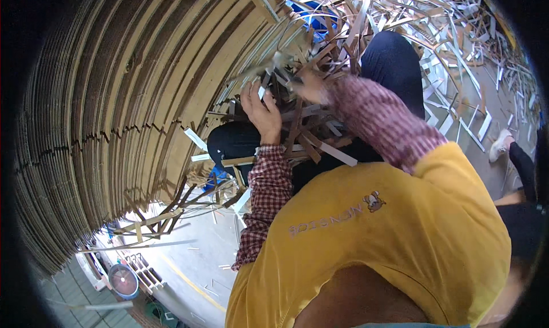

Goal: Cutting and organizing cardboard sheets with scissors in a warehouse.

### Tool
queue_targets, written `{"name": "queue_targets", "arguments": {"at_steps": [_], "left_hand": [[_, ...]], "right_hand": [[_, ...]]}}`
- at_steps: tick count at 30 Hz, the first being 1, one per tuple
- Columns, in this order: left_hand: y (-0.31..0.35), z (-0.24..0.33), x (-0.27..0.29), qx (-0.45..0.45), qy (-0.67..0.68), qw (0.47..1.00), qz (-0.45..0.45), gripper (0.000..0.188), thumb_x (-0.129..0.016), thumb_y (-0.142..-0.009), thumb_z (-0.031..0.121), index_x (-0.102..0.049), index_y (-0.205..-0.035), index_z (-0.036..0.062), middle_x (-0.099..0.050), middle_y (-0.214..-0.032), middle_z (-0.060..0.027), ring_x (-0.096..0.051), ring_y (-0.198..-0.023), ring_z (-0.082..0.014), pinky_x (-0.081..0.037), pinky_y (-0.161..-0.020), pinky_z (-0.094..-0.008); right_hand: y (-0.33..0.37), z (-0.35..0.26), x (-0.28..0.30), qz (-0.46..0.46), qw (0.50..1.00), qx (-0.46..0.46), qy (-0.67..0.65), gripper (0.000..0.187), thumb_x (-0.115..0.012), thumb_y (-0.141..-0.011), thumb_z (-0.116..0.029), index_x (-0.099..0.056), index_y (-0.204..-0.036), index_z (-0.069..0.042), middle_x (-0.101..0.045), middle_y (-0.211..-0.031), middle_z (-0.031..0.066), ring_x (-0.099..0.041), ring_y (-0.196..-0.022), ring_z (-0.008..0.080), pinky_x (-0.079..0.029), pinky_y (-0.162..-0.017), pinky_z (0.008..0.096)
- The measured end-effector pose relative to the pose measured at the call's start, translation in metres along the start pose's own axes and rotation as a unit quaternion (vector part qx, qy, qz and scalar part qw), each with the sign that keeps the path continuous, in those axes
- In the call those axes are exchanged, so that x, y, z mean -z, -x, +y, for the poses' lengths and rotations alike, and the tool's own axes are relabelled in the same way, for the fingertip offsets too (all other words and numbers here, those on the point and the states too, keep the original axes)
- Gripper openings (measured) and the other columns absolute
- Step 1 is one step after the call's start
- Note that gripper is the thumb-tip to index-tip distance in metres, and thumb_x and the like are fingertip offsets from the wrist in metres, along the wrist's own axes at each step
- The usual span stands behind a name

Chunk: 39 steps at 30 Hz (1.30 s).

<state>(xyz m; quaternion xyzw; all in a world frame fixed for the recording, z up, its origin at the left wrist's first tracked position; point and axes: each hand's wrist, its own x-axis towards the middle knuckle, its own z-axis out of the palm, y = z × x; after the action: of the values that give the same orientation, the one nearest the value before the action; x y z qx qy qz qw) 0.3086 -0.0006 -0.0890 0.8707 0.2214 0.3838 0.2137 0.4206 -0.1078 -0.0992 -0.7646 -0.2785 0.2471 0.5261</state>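
Observation:
A tall stack of tan and brown sheets (pixel 137 65), seemingly cardboard, fills the left side, its layers broken by a jagged line. Close to its right edge, my left hand (pixel 263 114) is raised with fingers apart, and a short white strip (pixel 262 92) shows by the fingertips. My right hand (pixel 311 88) is just to the right, smeared by motion. It looks closed around a greyish tool-like thing (pixel 278 59), too blurred to name. Brown and white offcut strips (pixel 309 139) lie in a tangle over my lap and below both hands.
More loose strips (pixel 452 48) heap at upper right and spread over the floor. A blue object (pixel 311 11) shows among them at the top. Another person's white shoe (pixel 500 145) is at right. A wooden pallet (pixel 146 274) and a round container (pixel 123 281) stand at lower left.

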Motion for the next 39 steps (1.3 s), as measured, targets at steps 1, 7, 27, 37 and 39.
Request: {"name": "queue_targets", "arguments": {"at_steps": [1, 7, 27, 37, 39], "left_hand": [[0.000, -0.001, -0.002, -0.044, 0.000, 0.999, -0.018, 0.032, -0.046, -0.087, 0.025, -0.055, -0.105, -0.0001, -0.053, -0.100, -0.0218, -0.049, -0.096, -0.0355, -0.038, -0.084, -0.0413], [0.018, -0.010, -0.011, 0.066, -0.165, 0.857, -0.484, 0.033, -0.044, -0.087, 0.031, -0.059, -0.095, 0.0028, -0.059, -0.087, -0.0189, -0.057, -0.079, -0.0340, -0.045, -0.070, -0.0449], [-0.003, 0.000, -0.013, 0.065, -0.002, 0.995, -0.079, 0.025, -0.049, -0.086, 0.020, -0.055, -0.100, -0.0002, -0.054, -0.091, -0.0197, -0.049, -0.089, -0.0348, -0.039, -0.077, -0.0429], [-0.005, 0.003, -0.016, 0.057, 0.009, 0.995, -0.085, 0.029, -0.047, -0.088, 0.023, -0.054, -0.101, -0.0020, -0.050, -0.089, -0.0179, -0.046, -0.085, -0.0298, -0.036, -0.077, -0.0403], [-0.006, 0.004, -0.014, 0.056, 0.005, 0.995, -0.078, 0.029, -0.047, -0.088, 0.023, -0.053, -0.101, -0.0018, -0.051, -0.090, -0.0182, -0.046, -0.086, -0.0299, -0.037, -0.078, -0.0400]], "right_hand": [[0.019, 0.003, -0.001, 0.128, 0.919, 0.367, 0.069, 0.034, -0.057, -0.078, -0.026, -0.056, -0.098, 0.001, -0.057, -0.096, 0.0174, -0.054, -0.090, 0.0291, -0.041, -0.082, 0.0393], [0.022, 0.053, 0.031, -0.415, 0.907, -0.038, 0.058, 0.049, -0.064, -0.073, -0.023, -0.048, -0.114, -0.001, -0.056, -0.105, 0.0168, -0.052, -0.095, 0.0269, -0.041, -0.084, 0.0398], [-0.042, 0.009, 0.015, -0.309, 0.902, -0.134, 0.272, 0.046, -0.055, -0.079, -0.046, -0.062, -0.074, 0.000, -0.060, -0.081, 0.0151, -0.055, -0.083, 0.0238, -0.043, -0.069, 0.0370], [-0.119, 0.027, 0.002, -0.138, 0.977, -0.074, 0.142, 0.049, -0.052, -0.079, -0.047, -0.062, -0.077, 0.001, -0.060, -0.069, 0.0129, -0.057, -0.064, 0.0212, -0.044, -0.062, 0.0356], [-0.105, 0.021, -0.006, -0.108, 0.985, -0.089, 0.102, 0.047, -0.052, -0.079, -0.045, -0.062, -0.075, 0.001, -0.060, -0.067, 0.0145, -0.057, -0.062, 0.0247, -0.044, -0.063, 0.0370]]}}
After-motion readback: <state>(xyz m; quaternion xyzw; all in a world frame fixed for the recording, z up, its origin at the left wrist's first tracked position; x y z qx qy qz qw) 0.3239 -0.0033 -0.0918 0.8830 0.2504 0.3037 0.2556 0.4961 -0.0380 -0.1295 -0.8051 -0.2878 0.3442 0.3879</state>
